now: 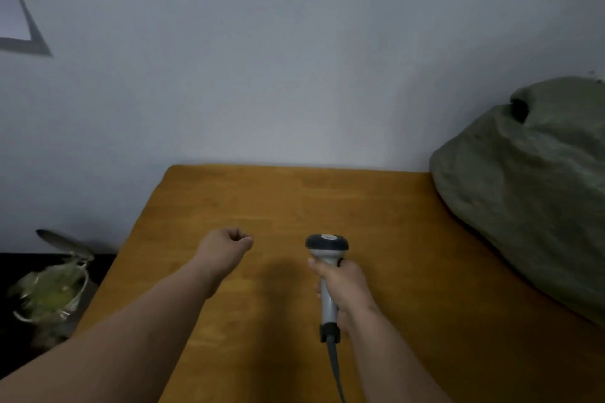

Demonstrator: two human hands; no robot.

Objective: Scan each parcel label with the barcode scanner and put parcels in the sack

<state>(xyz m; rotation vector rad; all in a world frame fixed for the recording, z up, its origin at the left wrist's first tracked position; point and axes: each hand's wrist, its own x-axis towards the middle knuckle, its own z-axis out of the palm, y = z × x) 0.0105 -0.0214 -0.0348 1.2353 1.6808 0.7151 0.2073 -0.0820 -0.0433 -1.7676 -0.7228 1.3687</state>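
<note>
Head view: right hand grips the barcode scanner by its grey handle, fingers wrapped round it, thumb side up. Scanner head is dark grey with a light cap, pointing away from the person over the wooden bench. Grey cable leaves the handle base and runs toward the bottom edge of frame.

Left hand hangs over the bench left of the scanner, well apart from it, fingers curled into a loose fist with nothing in it.

Olive-green sack sits bulging on the right side of the bench, against the wall; a dark hole shows near its top. Frame is soft with motion blur.

Off the bench at lower left: a bin with a clear liner and greenish contents, too blurred to identify.
</note>
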